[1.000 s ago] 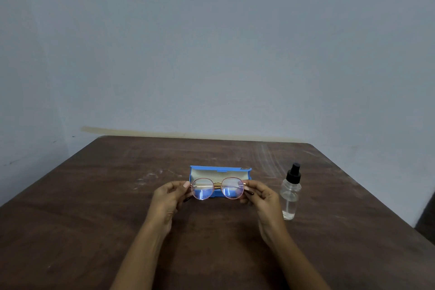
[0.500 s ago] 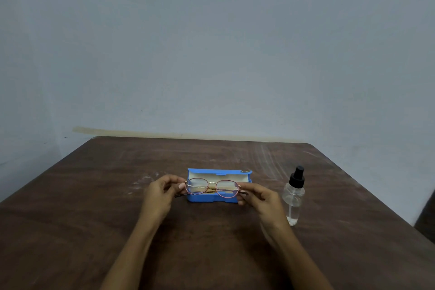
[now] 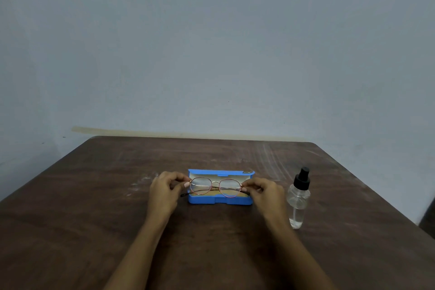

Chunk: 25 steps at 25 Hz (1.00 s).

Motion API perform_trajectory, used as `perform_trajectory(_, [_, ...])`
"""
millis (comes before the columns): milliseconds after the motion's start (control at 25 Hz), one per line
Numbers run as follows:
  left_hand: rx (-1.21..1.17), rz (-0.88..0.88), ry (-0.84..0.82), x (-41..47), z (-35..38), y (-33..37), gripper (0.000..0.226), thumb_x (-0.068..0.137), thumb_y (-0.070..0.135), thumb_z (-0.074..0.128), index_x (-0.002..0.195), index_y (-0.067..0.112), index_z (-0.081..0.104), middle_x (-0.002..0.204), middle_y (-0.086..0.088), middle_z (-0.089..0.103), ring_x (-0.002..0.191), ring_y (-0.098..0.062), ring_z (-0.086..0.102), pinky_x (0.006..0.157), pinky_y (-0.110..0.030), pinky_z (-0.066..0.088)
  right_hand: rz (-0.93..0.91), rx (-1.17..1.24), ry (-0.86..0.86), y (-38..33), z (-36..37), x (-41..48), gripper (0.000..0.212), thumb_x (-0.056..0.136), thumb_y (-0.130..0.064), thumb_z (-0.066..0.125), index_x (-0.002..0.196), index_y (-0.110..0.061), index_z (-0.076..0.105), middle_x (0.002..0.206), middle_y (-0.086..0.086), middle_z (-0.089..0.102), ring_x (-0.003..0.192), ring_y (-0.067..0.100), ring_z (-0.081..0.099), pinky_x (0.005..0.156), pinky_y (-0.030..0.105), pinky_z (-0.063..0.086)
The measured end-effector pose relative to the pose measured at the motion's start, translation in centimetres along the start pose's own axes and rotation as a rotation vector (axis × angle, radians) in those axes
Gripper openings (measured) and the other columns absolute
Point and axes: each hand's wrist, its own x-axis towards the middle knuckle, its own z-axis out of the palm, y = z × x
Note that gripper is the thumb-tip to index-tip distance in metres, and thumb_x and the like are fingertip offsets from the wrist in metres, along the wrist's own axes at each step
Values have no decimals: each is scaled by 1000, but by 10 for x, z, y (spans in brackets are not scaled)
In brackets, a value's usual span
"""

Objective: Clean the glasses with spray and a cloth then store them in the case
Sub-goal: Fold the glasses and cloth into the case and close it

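Observation:
Round glasses with a thin pink-gold frame and folded temples hang just over the open blue case, which has a pale lining. My left hand pinches the frame's left end and my right hand pinches its right end. Whether the glasses touch the case's inside I cannot tell. A clear spray bottle with a black nozzle stands upright to the right of my right hand. No cloth is in view.
Everything rests on a dark brown wooden table with pale scuff marks. A plain light blue wall stands behind its far edge. The table's right edge runs diagonally past the bottle.
Both hands have carried the glasses away from me and down, from in front of the case to over its open interior. The lenses have tipped flatter.

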Motion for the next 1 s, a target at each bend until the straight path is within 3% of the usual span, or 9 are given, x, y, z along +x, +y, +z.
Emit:
perform_trajectory(120, [38, -7, -41, 9, 2, -3, 9, 78, 11, 67, 80, 18, 70, 94, -2, 58, 90, -18, 51, 76, -31, 39, 85, -33, -3, 3, 4, 7, 12, 80, -7, 67, 85, -15, 74, 85, 1, 73, 70, 5, 58, 66, 16, 47])
perform_trajectory(480, [41, -40, -26, 20, 11, -7, 9, 75, 15, 71, 83, 17, 73, 90, -5, 59, 77, -15, 48, 67, -27, 35, 210, 13, 14, 11, 13, 20, 14, 82, -9, 65, 82, -19, 74, 82, -3, 70, 71, 5, 55, 63, 19, 44])
perform_trajectory(680, [39, -28, -20, 20, 13, -9, 8, 74, 16, 72, 82, 18, 73, 88, -4, 60, 73, -13, 48, 61, -26, 33, 231, 55, 37, 12, 14, 20, 19, 85, -6, 60, 90, -20, 71, 77, -5, 66, 74, 9, 59, 73, 32, 54])
perform_trajectory(840, [66, -41, -48, 21, 14, -8, 4, 75, 16, 71, 78, 20, 72, 89, -2, 58, 74, -11, 48, 64, -26, 37, 139, -42, 41, 12, 16, 15, 19, 87, -11, 59, 84, -25, 71, 71, -14, 61, 68, 0, 54, 58, 18, 44])
perform_trajectory(1000, [98, -37, -116, 24, 14, -8, 7, 75, 16, 71, 74, 23, 70, 88, 2, 56, 78, -12, 49, 65, -27, 39, 135, -66, 18, 14, 16, 14, 20, 87, -9, 57, 90, -22, 72, 86, -5, 71, 71, 3, 55, 56, 15, 39])
